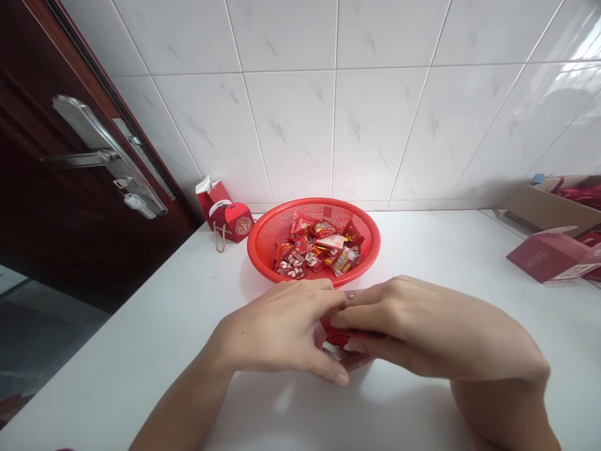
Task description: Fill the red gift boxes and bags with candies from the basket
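In front of the basket, a small pinkish-red box (355,361) stands on the white table, mostly covered by both hands. My left hand (275,329) curls around its left side, with the thumb along the near edge. From the right, the bent fingers of my right hand (399,319) reach into its top, closed around something red that they largely hide. Just beyond the hands is a red perforated plastic basket (253,241), with several wrapped candies (312,244) in red, brown and gold lying in it.
Two red gift boxes (232,220), one with a cord handle, stand at the back left by the tiled wall (291,125). To the right are a dark-red box (539,255) and a cardboard carton (554,207) holding red items. A dark wooden door (42,207) borders the table's left.
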### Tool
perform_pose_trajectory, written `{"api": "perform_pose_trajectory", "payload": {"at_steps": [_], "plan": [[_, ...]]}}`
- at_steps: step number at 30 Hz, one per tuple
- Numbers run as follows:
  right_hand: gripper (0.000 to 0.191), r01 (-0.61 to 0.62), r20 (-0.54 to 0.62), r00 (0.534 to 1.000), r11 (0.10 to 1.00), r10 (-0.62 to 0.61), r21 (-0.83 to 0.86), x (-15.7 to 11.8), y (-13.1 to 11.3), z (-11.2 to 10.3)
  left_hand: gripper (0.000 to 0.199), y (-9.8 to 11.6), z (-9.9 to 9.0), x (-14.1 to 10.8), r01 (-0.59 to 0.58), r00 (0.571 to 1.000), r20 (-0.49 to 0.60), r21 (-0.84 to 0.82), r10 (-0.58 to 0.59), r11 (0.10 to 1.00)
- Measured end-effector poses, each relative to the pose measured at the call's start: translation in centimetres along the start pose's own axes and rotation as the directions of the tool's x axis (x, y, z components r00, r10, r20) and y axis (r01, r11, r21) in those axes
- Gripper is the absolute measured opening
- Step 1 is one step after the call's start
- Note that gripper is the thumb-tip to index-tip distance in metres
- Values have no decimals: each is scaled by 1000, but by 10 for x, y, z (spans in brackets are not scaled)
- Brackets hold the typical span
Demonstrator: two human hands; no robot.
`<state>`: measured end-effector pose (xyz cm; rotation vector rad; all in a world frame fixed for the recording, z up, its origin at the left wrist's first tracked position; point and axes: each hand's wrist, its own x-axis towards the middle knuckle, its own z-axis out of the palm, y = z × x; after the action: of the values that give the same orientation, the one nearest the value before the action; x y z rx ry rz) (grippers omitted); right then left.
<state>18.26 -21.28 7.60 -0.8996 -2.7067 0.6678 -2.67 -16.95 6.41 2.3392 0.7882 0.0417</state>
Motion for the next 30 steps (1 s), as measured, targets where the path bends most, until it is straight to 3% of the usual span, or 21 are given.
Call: {"api": "perform_pose_trajectory", "payload": {"at_steps": [4,10,16,26,30], "plan": [[18,-8,-24,1000,999,9,40,0,-1,-3,34,-1,0,0,-33,999,7,-13,33,999],[16,12,93,996,1000,-15,28,2,2,2,35,0,1,0,9,1000,12,16,-10,1000],[9,-40,-32,998,987,46,157,2,0,-1,34,0,-1,0,5,1000,13,-26,-4,1000],[9,-96,115,990,979,76,180,8,21,-9,42,-7,-4,1,-28,1000,-1,44,28,999],[22,-143,186,975,981,118,131,8,21,-7,42,-7,-4,2,-30,999,14,15,30,999]]}}
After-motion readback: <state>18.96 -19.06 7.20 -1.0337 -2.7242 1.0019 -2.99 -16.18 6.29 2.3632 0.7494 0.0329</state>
